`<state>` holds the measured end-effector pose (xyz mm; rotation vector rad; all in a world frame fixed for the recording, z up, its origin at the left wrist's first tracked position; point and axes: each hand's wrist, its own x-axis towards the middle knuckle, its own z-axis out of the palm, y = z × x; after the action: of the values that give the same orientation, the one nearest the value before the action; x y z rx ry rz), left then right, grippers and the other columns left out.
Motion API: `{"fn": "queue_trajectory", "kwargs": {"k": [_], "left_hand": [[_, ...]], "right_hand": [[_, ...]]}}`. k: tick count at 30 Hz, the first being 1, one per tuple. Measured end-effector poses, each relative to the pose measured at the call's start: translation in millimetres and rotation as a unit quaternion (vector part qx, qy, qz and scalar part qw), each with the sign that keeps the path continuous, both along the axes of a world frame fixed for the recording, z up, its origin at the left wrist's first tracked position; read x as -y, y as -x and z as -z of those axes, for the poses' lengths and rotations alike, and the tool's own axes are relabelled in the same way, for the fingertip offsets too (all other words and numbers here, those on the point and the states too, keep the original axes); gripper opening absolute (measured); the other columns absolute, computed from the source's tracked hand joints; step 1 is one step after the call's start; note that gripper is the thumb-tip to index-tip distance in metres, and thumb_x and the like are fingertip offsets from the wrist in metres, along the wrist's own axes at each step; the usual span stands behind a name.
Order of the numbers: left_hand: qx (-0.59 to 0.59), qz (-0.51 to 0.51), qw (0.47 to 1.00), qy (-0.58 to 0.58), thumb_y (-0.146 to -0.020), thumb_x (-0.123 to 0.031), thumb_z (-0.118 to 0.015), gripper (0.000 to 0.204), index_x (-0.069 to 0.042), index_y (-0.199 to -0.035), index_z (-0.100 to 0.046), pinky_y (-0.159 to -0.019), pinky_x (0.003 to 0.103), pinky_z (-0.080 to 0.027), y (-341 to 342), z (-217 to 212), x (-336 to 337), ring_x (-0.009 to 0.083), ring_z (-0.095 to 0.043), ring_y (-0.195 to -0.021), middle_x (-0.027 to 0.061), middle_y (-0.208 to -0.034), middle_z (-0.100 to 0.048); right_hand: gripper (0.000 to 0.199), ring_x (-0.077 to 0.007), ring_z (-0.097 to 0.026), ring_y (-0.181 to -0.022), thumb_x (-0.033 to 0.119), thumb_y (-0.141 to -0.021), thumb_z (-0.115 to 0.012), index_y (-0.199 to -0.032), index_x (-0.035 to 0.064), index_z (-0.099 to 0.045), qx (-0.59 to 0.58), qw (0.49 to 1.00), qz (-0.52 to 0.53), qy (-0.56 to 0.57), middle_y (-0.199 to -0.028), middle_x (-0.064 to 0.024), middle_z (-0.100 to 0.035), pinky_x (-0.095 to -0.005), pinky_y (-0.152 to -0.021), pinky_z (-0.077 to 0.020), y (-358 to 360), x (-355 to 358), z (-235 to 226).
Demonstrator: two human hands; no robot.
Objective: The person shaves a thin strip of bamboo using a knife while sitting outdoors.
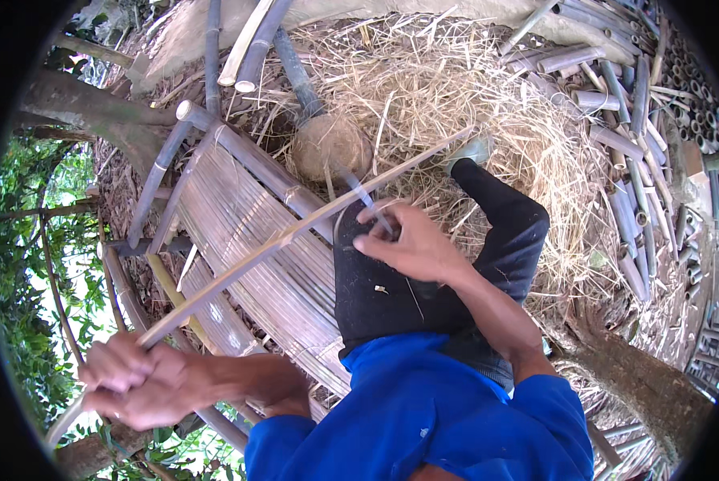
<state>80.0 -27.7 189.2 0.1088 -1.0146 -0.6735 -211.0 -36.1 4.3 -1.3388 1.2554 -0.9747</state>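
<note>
A long, narrow bamboo strip (pixel 311 220) runs slantwise across my view, from the lower left up to the shavings beyond my knees. My left hand (pixel 147 378) is closed round its lower part, slightly blurred, and the strip's end sticks out past the fist. Over my thigh, my right hand (pixel 415 244) has its fingers curled on what looks like a knife (pixel 358 187). Its pale blade points away from me and meets the strip near the stump; motion blurs it, and the fingers hide the handle.
A slatted bamboo bench (pixel 255 232) lies to my left. Ahead stands a round wooden stump (pixel 333 150) beside a wide heap of shavings (pixel 455 88). Cut bamboo lengths (pixel 620 144) are piled at the right, with a tree trunk (pixel 640 377) at the lower right.
</note>
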Motion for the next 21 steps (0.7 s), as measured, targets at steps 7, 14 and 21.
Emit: {"fn": "queue_trajectory", "kwargs": {"k": [7, 14, 21], "left_hand": [[0.069, 0.034, 0.997, 0.005, -0.109, -0.039, -0.042, 0.039, -0.01, -0.083, -0.044, -0.038, 0.027, -0.021, 9.8, -11.7, -25.9, 0.0094, -0.026, -0.045, -0.0013, -0.062, -0.033], [0.046, -0.176, 0.982, -0.047, -0.109, -0.043, -0.044, 0.042, -0.007, -0.087, -0.047, -0.034, 0.023, -0.025, 73.7, 34.3, -14.9, 0.0071, -0.029, -0.046, -0.0012, -0.063, -0.033], [0.054, -0.166, 0.983, -0.052, -0.109, -0.043, -0.043, 0.042, -0.006, -0.09, -0.047, -0.035, 0.024, -0.025, 76.4, 36.0, -30.2, 0.0077, -0.029, -0.047, -0.0007, -0.064, -0.035]], "right_hand": [[0.027, -0.0406, -0.068, -0.081, 0.016, -0.092, -0.068, -0.111, -0.0019, -0.066, -0.085, 0.992, -0.073, 0.053, -0.088, -0.0239, -0.068, -0.0463, -0.072, -0.0524, 14.4, -25.9, 19.8], [0.04, -0.0364, -0.067, -0.082, 0.013, -0.092, -0.065, -0.129, -0.0005, -0.06, -0.015, 0.994, -0.048, -0.101, -0.096, -0.0209, -0.07, -0.0407, -0.079, -0.0546, 26.7, -41.3, 21.8], [0.055, -0.0422, -0.066, -0.102, 0.011, -0.093, -0.065, -0.145, 0.0047, -0.049, -0.211, 0.977, 0.035, 0.013, -0.111, -0.0269, -0.066, -0.0433, -0.099, -0.0497, 37.1, -92.2, 31.1]]}}
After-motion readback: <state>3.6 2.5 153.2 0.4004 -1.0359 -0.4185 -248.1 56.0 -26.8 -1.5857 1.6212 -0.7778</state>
